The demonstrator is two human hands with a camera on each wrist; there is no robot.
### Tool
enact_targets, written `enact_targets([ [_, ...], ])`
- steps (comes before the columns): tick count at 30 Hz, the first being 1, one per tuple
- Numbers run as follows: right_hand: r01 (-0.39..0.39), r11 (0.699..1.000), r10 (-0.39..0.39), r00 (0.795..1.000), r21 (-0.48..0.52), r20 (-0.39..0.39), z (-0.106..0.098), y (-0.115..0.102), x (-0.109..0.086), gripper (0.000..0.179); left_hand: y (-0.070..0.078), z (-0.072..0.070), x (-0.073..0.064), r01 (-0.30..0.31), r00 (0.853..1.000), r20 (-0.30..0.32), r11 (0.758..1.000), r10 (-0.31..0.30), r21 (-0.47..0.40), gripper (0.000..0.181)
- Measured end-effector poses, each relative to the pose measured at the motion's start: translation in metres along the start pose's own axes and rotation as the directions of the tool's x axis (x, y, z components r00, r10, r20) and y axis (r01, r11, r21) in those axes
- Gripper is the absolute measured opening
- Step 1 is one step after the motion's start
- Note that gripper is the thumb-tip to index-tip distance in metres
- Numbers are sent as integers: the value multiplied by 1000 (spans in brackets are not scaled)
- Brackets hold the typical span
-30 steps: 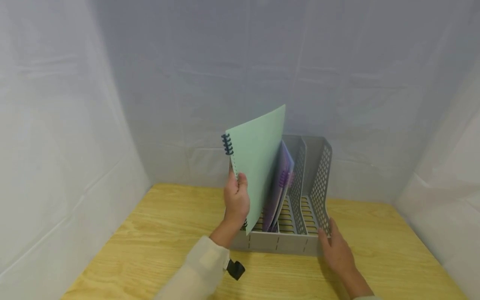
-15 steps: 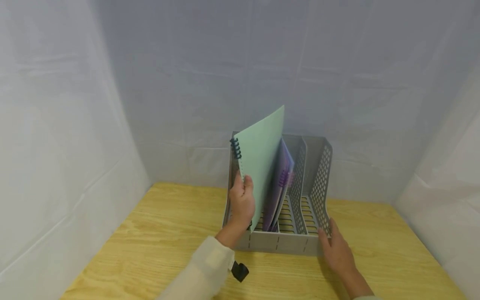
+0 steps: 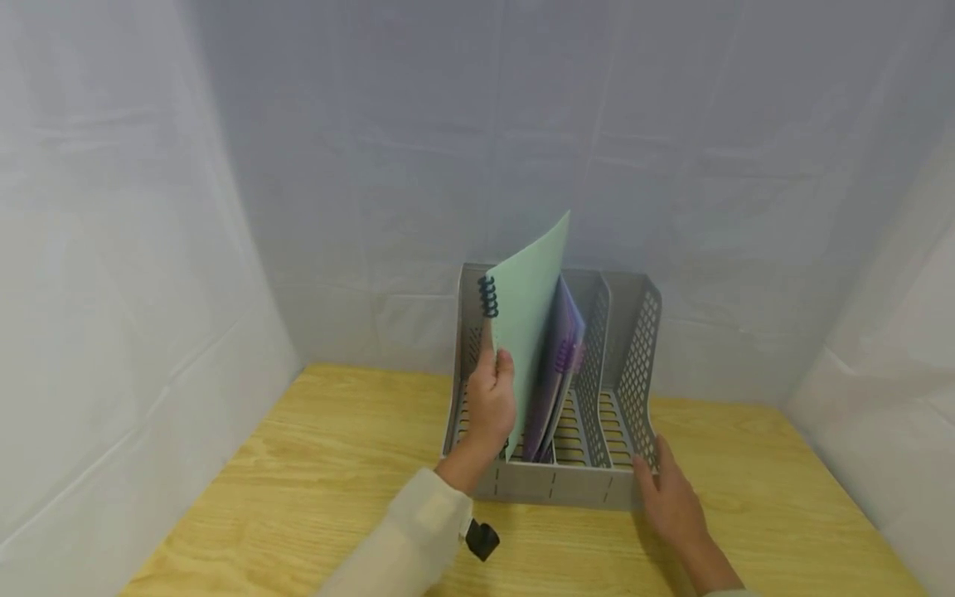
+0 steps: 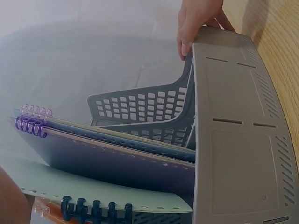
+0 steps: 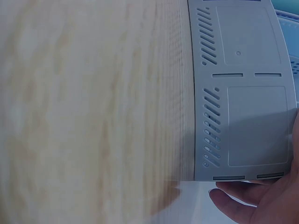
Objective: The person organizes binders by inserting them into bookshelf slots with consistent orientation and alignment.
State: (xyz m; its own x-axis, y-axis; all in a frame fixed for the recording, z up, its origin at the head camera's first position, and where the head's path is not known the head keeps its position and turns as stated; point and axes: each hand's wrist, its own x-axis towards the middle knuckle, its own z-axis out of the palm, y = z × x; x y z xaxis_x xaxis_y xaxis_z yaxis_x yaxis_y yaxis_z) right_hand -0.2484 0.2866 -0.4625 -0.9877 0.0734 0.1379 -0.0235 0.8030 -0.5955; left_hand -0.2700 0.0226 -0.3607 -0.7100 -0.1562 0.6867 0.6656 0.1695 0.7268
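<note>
My left hand (image 3: 492, 406) pinches a pale green ring-bound notebook (image 3: 531, 290) by its ringed edge. The notebook stands upright with its dark blue rings (image 4: 96, 210) toward the left, its lower end inside a grey magazine file rack (image 3: 552, 485). Just right of it, a purple ring-bound notebook (image 3: 554, 365) and a bluish one lean together in the rack. Gripping the rack's front right corner is my right hand (image 3: 675, 502), thumb at the top edge and fingers along the side. Something orange (image 4: 56, 212) shows behind the green notebook in the left wrist view, mostly hidden.
Perforated dividers (image 3: 597, 365) split the rack into upright slots, and its slotted floor shows on the right. It stands on a wood-grain table (image 3: 313, 464). White sheeting (image 3: 373, 166) rises behind and at both sides. A black strap piece (image 3: 482, 539) hangs at the left cuff.
My left hand has moved right with the green notebook, bringing its ringed edge inside the rack's left side. My right hand and the rack have stayed in place.
</note>
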Motion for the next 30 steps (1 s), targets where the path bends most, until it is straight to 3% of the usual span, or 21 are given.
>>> enact_targets([
  [6,4,1000,-4,1000,-4,1,-1,-2,-1,77,0,2,0,-58,998,36,998,59,-41,49],
  [8,10,1000,-10,1000,-6,-3,-1,-3,-1,75,-1,4,3,-127,991,37,990,130,-60,49],
  [10,13,1000,-13,1000,-9,-5,-1,-3,-1,74,1,5,8,-227,972,29,967,231,-114,54],
  [13,17,1000,-17,1000,-12,-11,0,-2,0,72,0,6,7,-251,966,42,963,256,-102,54],
  [15,17,1000,-17,1000,-12,-12,1,-2,0,71,-1,6,3,-209,976,46,976,212,-62,51],
  [17,18,1000,-19,1000,-12,-13,1,-2,0,72,-4,5,-4,-107,992,69,994,105,22,46],
  [23,22,1000,-22,1000,-9,-10,0,-2,-1,73,-5,7,-9,18,988,152,998,-28,63,50],
  [30,13,1000,-13,1000,-3,-18,-1,-2,-1,75,-12,10,-11,8,984,178,997,-22,79,44],
])
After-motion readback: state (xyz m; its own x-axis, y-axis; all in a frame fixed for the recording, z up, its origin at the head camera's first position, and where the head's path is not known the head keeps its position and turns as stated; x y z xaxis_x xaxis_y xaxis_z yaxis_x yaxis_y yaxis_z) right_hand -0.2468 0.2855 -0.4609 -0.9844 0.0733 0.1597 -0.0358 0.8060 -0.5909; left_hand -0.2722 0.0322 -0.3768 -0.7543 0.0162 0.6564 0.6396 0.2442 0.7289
